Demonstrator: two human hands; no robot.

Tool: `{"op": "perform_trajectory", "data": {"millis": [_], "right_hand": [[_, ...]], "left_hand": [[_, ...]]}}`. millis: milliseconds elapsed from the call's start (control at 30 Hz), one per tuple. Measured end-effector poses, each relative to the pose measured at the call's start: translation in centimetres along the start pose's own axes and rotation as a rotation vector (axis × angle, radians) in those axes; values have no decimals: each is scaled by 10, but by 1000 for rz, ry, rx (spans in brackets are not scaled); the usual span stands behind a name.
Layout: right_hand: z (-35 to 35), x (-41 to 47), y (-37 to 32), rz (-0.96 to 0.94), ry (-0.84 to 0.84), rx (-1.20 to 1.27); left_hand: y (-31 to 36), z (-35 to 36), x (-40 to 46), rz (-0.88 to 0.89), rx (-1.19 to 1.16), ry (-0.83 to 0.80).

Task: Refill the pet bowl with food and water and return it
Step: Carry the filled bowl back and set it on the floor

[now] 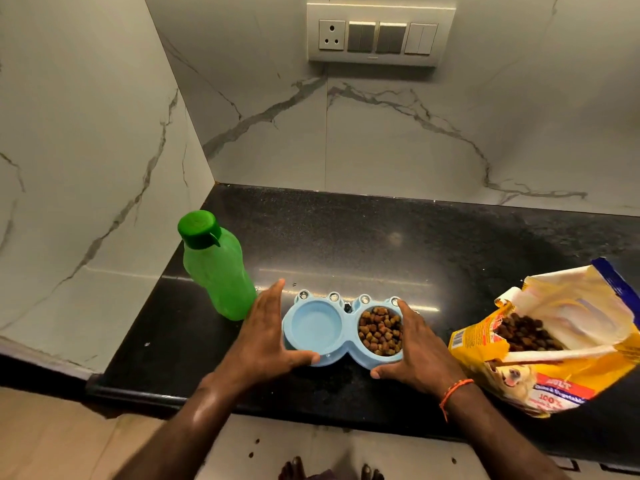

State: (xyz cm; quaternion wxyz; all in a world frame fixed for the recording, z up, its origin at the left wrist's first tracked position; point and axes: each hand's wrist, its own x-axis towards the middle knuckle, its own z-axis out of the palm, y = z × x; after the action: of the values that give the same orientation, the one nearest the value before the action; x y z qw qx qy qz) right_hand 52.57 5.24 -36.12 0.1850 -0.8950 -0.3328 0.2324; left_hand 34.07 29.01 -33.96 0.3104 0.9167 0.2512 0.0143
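A light blue double pet bowl [346, 332] rests on the black counter [381, 244] near its front edge. Its right cup holds brown kibble [380, 330]. The left cup [316, 324] shows only its blue bottom; I cannot tell whether water is in it. My left hand [268, 336] wraps the bowl's left end, thumb on the front rim. My right hand [414, 348] wraps the right end, fingers beside the kibble cup. A green bottle [216, 268] with its green cap on stands upright just left of my left hand.
An open yellow pet food bag [547, 337] lies on its side at the right, kibble showing in its mouth. Marble walls close the counter's left side and back. A switch panel [379, 32] sits high on the back wall. Floor and my feet show below the counter edge.
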Motion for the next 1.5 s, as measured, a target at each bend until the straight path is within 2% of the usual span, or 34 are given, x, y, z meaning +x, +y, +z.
{"op": "perform_trajectory", "data": {"millis": [100, 200, 567, 733, 1067, 1500], "right_hand": [[4, 1, 2, 20, 32, 14], [7, 2, 1, 35, 55, 6], [10, 0, 9, -29, 165, 126], [3, 0, 13, -127, 173, 237], [-32, -2, -1, -286, 184, 268], [-67, -2, -50, -604, 18, 217]], "left_hand": [[-23, 25, 9, -45, 4, -108], [-32, 37, 16, -48, -1, -135], [-23, 43, 15, 26, -197, 35], [-21, 35, 14, 10, -215, 45], [1, 5, -14, 33, -248, 169], [36, -21, -111, -210, -234, 450]]}}
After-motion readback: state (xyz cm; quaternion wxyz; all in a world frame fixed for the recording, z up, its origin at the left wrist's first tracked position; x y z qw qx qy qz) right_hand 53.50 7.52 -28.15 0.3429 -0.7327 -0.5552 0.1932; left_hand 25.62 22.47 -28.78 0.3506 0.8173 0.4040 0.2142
